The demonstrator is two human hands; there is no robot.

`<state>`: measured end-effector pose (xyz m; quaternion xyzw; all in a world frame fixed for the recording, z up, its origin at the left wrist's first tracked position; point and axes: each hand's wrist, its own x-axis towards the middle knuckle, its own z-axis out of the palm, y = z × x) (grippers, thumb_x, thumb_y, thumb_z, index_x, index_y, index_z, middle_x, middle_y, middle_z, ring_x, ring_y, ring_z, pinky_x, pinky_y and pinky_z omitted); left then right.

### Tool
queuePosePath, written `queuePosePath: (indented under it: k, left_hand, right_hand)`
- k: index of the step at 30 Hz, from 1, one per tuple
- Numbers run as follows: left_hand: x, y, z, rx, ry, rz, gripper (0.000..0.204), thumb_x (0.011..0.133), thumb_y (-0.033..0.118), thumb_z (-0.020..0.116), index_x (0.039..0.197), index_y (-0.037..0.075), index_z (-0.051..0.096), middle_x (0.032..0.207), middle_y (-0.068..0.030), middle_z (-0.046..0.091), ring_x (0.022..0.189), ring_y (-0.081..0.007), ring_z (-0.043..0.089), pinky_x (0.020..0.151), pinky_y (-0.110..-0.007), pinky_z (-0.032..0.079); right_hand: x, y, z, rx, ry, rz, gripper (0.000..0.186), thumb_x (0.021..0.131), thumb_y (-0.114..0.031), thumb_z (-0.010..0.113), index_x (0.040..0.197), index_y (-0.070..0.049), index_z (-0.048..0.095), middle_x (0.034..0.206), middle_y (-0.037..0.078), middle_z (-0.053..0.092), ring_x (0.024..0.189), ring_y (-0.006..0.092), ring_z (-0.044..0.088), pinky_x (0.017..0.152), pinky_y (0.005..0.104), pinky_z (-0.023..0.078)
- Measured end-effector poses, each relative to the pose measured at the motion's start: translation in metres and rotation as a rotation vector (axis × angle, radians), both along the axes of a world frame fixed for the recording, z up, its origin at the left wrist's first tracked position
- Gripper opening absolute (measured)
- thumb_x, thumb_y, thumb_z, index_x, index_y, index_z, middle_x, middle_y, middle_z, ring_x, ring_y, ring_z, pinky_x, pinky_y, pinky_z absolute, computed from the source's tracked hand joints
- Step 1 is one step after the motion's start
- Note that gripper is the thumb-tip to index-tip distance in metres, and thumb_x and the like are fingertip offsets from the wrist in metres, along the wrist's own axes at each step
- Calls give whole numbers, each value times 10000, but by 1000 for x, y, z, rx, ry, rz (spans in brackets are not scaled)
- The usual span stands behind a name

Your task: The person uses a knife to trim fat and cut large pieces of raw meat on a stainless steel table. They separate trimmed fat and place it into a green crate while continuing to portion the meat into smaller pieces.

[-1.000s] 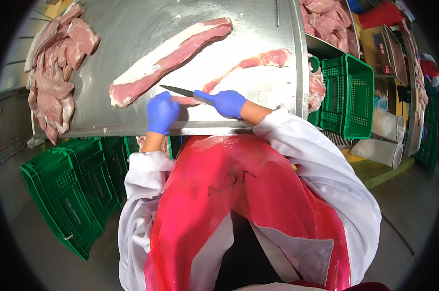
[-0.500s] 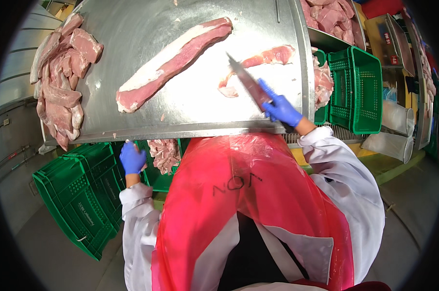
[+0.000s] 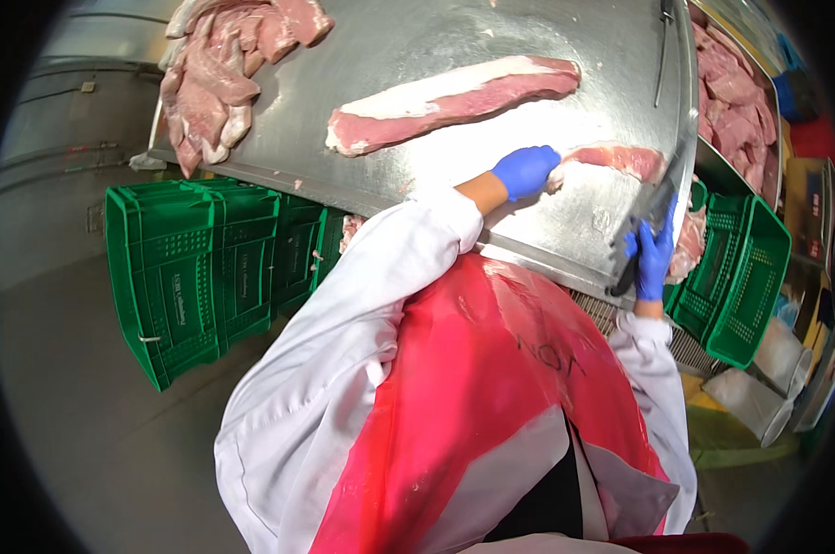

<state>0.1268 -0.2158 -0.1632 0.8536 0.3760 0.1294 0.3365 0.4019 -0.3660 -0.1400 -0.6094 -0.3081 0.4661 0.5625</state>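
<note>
My left hand, in a blue glove, is closed on the near end of a narrow meat strip lying on the metal table. In my right hand, also blue-gloved, is a knife with a dark handle, held over the table's right edge. Its blade points away from me and lies close to the rim. Beyond my left hand rests a long pork loin, with a white fat band along its far side.
A pile of meat pieces covers the metal table's left end. A thin dark-handled rod lies far right. Green crates stand left and right; a metal bin of meat sits beyond the right edge.
My left hand has come up from beside the crate onto the table and taken hold of the meat strip. My right hand has moved with the knife to the table's right edge. The view has shifted.
</note>
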Motion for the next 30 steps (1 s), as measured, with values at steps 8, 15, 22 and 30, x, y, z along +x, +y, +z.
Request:
queuePosePath:
  k: [8, 15, 22, 30]
  left_hand:
    - [113, 95, 174, -331, -386, -232, 257, 1002, 244, 598, 1079, 13, 677, 923, -9, 645, 826, -114, 579, 752, -285, 492]
    - [230, 111, 314, -386, -253, -310, 122, 979, 90, 557, 1031, 19, 642, 863, -4, 574, 723, -103, 532, 695, -265, 486]
    - [330, 110, 304, -614, -505, -614, 107, 979, 78, 600, 1040, -9, 599, 885, -38, 588, 735, -88, 571, 633, -192, 477]
    - [372, 143, 123, -297, -589, -636, 192, 976, 201, 596, 1031, 19, 621, 873, -110, 693, 745, -213, 616, 708, -383, 533]
  right_hand:
    - [47, -74, 17, 185, -70, -307, 825, 979, 38, 545, 1629, -223, 108, 979, 133, 664, 612, 127, 593, 490, 226, 499]
    - [47, -91, 6, 198, -40, -524, 846, 967, 43, 539, 1631, -217, 84, 977, 101, 642, 668, 129, 628, 510, 225, 526]
    - [42, -157, -31, 64, 33, -788, 824, 978, 9, 548, 1630, -206, 93, 990, 117, 628, 661, 122, 613, 502, 229, 519]
    - [42, -163, -42, 47, -71, -781, 818, 978, 10, 555, 1631, -214, 117, 902, 86, 616, 633, 117, 581, 510, 252, 495]
